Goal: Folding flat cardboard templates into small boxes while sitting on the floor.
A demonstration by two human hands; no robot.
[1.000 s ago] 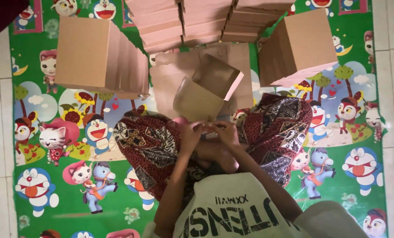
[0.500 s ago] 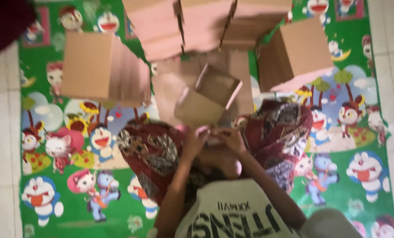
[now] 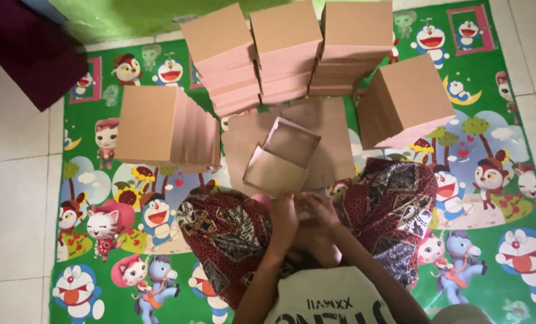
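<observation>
Far left of the frame: white floor tiles (image 3: 13, 198) and a dark purple cloth (image 3: 31, 51) in the upper left corner.

Left of middle, on the green cartoon mat (image 3: 100, 240): a leaning row of brown boxes (image 3: 160, 129), made and set aside.

Top middle: three tall stacks of finished boxes (image 3: 283, 51), side by side, near the green wall.

Middle, just below those stacks: flat brown cardboard sheets (image 3: 328, 138) lying on the mat, not yet made into boxes.

On top of those sheets, right in the centre: a half-made box (image 3: 283, 159), open on top, flaps up, tilted.

Just below it, the left hand (image 3: 283, 219) and the right hand (image 3: 319, 210), close together at the box's near edge. Fingers curled in and pinching the cardboard flap there, as far as can be told; fingertips partly hidden.

Patterned red-brown cloth over the knees (image 3: 388, 204) on both sides of the hands.

Upper right: one more stack of done boxes (image 3: 409, 99), tipped over a bit.

Judged from all that: lots of boxes done, one in the making, a few flat sheets left.
</observation>
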